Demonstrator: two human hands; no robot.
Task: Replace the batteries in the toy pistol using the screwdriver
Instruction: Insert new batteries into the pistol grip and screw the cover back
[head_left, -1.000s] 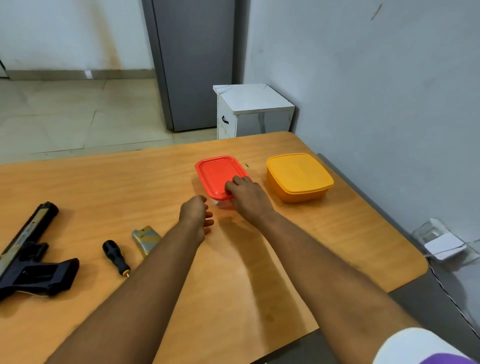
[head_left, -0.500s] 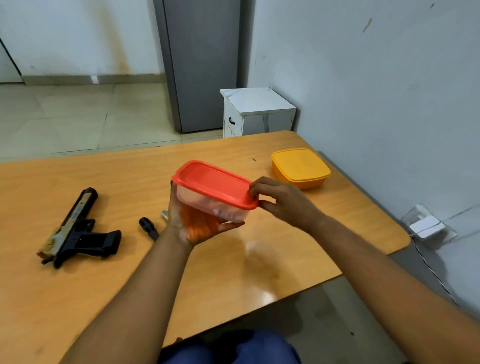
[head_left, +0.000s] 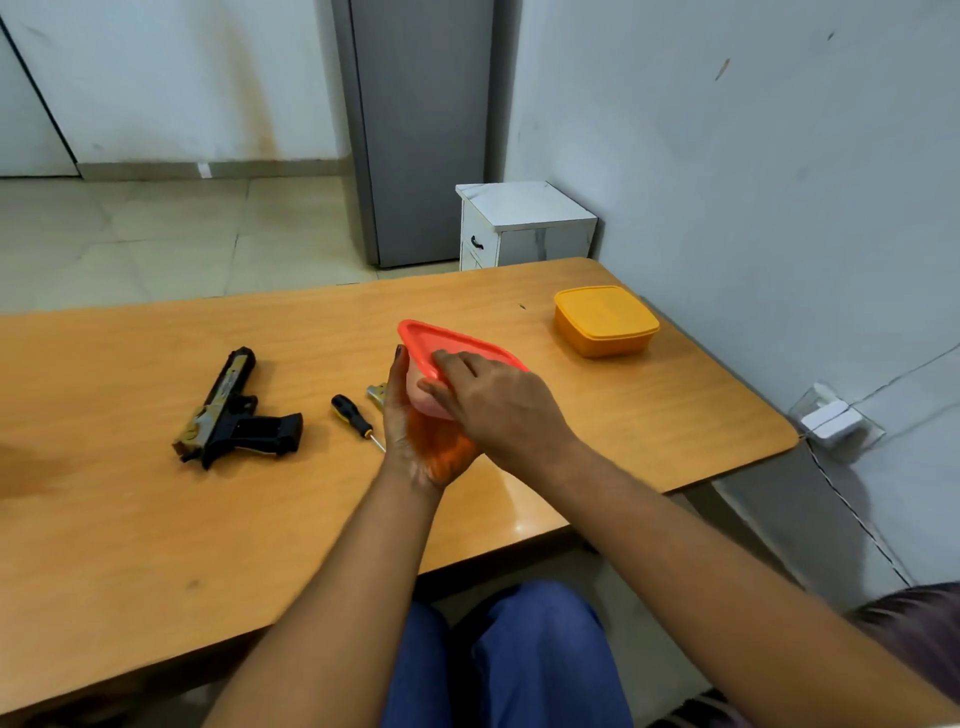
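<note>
A black and gold toy pistol (head_left: 234, 413) lies on the wooden table (head_left: 130, 519) at the left. Just right of it lies a black-handled screwdriver (head_left: 354, 419), and a small gold cover piece (head_left: 378, 393) peeks out behind my left hand. My left hand (head_left: 415, 431) holds a clear container with a red lid (head_left: 441, 340) from below, lifted off the table. My right hand (head_left: 493, 400) grips the near edge of the red lid with curled fingers. The container's contents are hidden.
An orange lidded container (head_left: 605, 319) sits at the table's far right, near the wall. A white cabinet (head_left: 524, 223) and grey fridge (head_left: 421, 130) stand beyond the table. A white plug box (head_left: 831, 423) hangs on the wall at right.
The red-lidded container went from resting on the table to being lifted by my left hand. My right hand moved from its right corner onto the lid's near edge.
</note>
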